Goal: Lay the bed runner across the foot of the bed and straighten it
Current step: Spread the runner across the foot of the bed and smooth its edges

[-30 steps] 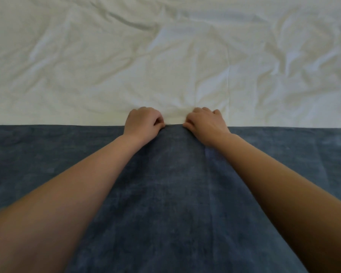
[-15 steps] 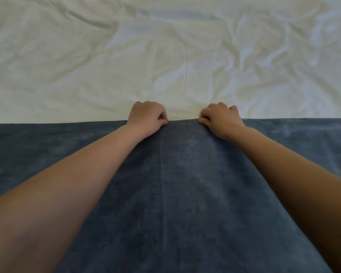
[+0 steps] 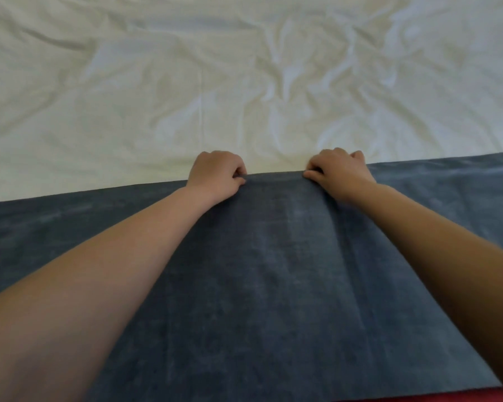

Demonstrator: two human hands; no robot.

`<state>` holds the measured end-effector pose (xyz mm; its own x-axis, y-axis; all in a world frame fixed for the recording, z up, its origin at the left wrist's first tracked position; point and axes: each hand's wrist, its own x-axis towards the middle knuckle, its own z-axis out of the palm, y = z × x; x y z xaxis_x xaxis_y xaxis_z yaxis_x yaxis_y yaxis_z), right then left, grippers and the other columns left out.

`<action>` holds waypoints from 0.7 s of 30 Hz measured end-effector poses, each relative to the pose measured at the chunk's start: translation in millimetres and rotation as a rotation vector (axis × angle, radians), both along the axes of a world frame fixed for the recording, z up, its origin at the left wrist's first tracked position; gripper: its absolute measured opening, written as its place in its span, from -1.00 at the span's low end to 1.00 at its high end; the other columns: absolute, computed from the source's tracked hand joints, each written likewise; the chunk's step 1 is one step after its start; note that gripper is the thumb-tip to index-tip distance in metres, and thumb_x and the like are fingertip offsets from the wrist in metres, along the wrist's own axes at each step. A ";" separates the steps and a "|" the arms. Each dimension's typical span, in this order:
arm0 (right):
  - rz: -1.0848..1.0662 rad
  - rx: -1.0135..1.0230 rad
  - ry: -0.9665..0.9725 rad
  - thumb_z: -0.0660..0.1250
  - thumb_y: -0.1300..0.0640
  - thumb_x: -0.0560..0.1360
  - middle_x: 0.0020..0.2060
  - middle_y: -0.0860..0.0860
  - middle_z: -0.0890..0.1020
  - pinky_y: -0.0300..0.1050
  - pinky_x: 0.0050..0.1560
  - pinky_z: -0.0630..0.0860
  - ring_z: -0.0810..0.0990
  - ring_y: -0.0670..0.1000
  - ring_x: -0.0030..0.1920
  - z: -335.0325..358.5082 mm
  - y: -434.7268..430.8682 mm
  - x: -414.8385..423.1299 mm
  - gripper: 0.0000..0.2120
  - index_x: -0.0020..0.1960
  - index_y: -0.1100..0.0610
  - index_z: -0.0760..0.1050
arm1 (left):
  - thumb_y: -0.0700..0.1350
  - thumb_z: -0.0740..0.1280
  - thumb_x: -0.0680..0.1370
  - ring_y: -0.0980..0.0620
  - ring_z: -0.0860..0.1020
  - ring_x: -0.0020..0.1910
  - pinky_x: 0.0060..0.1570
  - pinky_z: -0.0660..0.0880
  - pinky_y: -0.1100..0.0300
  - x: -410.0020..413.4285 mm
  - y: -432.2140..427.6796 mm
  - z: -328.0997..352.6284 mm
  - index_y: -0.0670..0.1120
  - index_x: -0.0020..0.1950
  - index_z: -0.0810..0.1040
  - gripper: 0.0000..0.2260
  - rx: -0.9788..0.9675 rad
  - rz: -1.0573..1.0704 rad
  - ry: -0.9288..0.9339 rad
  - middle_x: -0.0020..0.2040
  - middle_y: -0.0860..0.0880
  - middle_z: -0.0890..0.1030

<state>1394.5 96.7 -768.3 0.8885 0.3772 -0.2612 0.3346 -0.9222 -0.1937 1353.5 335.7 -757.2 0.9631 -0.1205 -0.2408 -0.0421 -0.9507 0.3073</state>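
Observation:
A dark blue-grey bed runner [image 3: 273, 271] lies flat across the near part of the bed, spanning the view from left to right. Its far edge runs slightly uphill to the right. My left hand [image 3: 217, 175] pinches that far edge left of centre, fingers curled over the hem. My right hand [image 3: 339, 172] pinches the same edge a little to the right, thumb and fingers closed on the cloth. Between my hands the hem is taut and slightly raised. Faint vertical fold lines cross the runner below my hands.
Beyond the runner, a wrinkled white sheet [image 3: 244, 82] covers the bed up to the top of the view. A strip of red [image 3: 447, 397] shows under the runner's near edge at the bottom right.
My hands have slid apart along the runner's far edge, still holding it. The view has shifted, so the edge now slants up to the right.

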 end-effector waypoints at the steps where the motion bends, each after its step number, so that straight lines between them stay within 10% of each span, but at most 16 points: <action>1: -0.004 -0.009 -0.015 0.11 -0.09 0.59 -0.14 -0.06 0.46 0.03 -0.03 0.19 0.42 0.05 0.00 -1.8 -2.2 0.7 -0.74 -0.04 -0.04 0.54 | -0.05 0.36 0.51 -0.04 0.56 -0.04 0.05 0.42 0.07 1.2 -3.0 -1.8 -0.01 -0.09 0.62 -0.93 0.017 0.016 -0.005 -0.10 0.03 0.64; 21: -0.189 -0.244 -0.074 0.13 0.02 0.59 -0.07 0.03 0.51 0.08 0.06 0.26 0.42 0.08 0.04 14.5 -47.6 -1.5 -0.79 0.00 0.01 0.54 | -0.02 0.36 0.51 -0.03 0.58 -0.14 -0.05 0.35 0.12 13.5 -42.1 -0.9 -0.02 -0.20 0.64 -0.86 0.044 0.061 -0.011 -0.19 0.05 0.65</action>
<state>1392.9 49.1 -753.7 0.9570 0.1375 -0.2556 0.1574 -0.9858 0.0592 1367.0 293.6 -758.1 0.9709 -0.0509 -0.2341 0.0134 -0.9642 0.2649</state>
